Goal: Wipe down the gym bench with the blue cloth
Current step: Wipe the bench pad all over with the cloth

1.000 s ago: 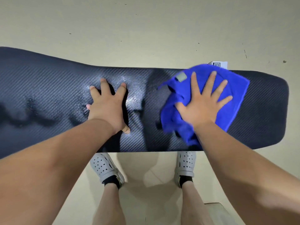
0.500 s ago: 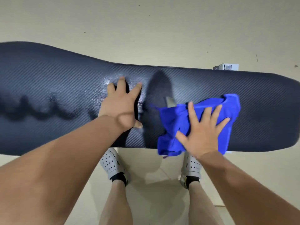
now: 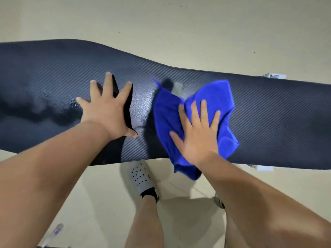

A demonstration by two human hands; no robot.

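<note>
Pressing down with the right hand (image 3: 197, 133), palm flat, fingers straight and slightly spread, on top of the blue cloth (image 3: 165, 115), with nothing pinched or curled round. Crumpled under that palm on the gym bench (image 3: 277, 119), right of centre, with one corner drooping past the near edge toward 6 o'clock and a small grey label (image 3: 177, 87) poking out toward 11 o'clock. Bracing at 9 o'clock from the cloth with the left hand (image 3: 107, 111), also flat on the bare pad, fingers fanned wide, holding nothing, just apart from the cloth. Glistening wet around both hands on dark woven-pattern upholstery, with a darker streak trailing toward 9 o'clock. Stretching from 9 to 3 o'clock over a pale floor (image 3: 179, 24). Standing at 6 o'clock in a grey perforated shoe (image 3: 141, 178) and dark sock, with the other foot mostly hidden behind the right forearm. Beyond the far edge at 2 o'clock, a white tag (image 3: 274, 76) with a printed code; at 7 o'clock, something blurred, too unclear to name.
</note>
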